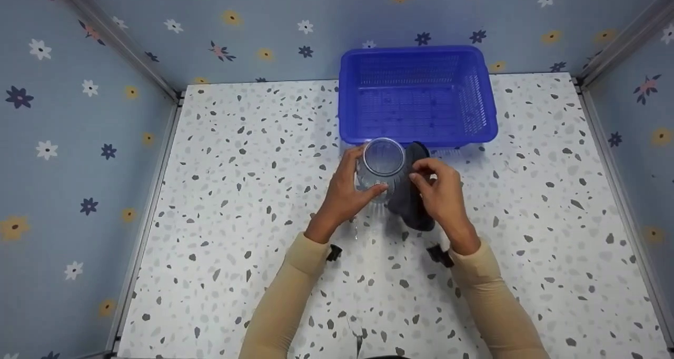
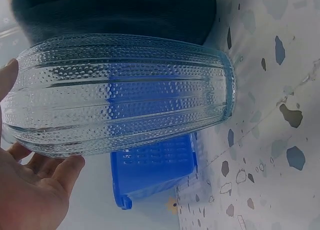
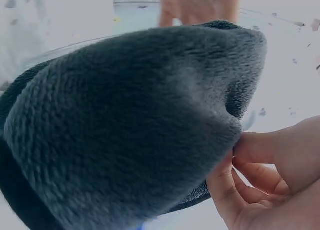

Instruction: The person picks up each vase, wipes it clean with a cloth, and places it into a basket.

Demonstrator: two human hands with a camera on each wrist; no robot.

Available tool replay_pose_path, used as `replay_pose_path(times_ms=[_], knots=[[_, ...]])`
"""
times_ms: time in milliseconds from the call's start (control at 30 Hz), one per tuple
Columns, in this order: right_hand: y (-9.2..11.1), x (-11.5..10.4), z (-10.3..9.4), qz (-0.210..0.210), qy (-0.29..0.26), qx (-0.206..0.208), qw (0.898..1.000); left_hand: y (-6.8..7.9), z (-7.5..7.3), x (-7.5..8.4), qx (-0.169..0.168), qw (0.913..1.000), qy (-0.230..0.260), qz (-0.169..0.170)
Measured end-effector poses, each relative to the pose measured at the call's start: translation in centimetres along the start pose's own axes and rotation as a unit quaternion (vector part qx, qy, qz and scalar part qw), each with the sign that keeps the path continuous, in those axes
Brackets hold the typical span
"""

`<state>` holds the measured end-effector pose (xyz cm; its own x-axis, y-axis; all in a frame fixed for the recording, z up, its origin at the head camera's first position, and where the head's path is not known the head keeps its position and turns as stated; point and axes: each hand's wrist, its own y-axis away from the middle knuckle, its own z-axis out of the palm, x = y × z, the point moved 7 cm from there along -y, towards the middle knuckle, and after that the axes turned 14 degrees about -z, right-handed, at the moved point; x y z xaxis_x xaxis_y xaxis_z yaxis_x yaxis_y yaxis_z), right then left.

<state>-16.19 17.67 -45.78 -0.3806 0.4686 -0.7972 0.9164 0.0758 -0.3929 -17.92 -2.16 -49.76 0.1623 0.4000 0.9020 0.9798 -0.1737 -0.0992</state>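
A clear glass vase (image 1: pixel 375 179) with raised ribs and a bumpy surface stands upright in front of the basket, its round mouth facing up. My left hand (image 1: pixel 347 189) grips it near the top, thumb on the near side and fingers around the left. In the left wrist view, the vase (image 2: pixel 125 97) has its base at the tabletop; whether it touches is hard to tell. Between thumb and fingers, my right hand (image 1: pixel 441 188) pinches a dark grey fluffy cloth (image 1: pixel 406 201). The cloth (image 3: pixel 125 125) hangs in folds along the vase's right side, covering part of the glass.
A blue plastic basket (image 1: pixel 418 142) with slotted walls stands just behind the vase, near the back wall. Flowered panels (image 1: pixel 253 32) enclose the speckled white tabletop (image 1: pixel 237 201) at the back and both sides. Black camera mounts (image 1: pixel 440 255) stick out at both wrists.
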Motion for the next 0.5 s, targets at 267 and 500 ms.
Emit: replay_pose_path(times_ms=[267, 500], knots=[[-1.1, -2.0, -0.2, -0.037, 0.037, -0.014, 0.999, 0.0, 0.0, 0.1, 0.006, 1.0000, 0.001, 0.004], [-1.4, -2.0, -0.2, -0.036, 0.049, -0.032, 0.998, -0.1, -0.1, 0.1, 0.009, 0.9999, 0.005, 0.009]])
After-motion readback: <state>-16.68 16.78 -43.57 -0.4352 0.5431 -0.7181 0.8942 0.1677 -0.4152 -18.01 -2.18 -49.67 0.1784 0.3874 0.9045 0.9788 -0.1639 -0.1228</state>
